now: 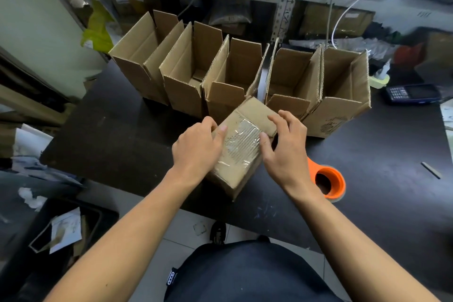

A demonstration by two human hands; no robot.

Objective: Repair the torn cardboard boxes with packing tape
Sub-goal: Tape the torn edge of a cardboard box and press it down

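Five open cardboard boxes (235, 76) stand in a row at the back of our black table (367, 154); one small box (241, 144), taped over its torn face, lies tilted in front. One orange tape roll (331, 182) sits just right of it. Our left hand (196, 147) and right hand (286, 147) clasp its sides, fingers curled. Near table edge close; bare tabletop left and right.
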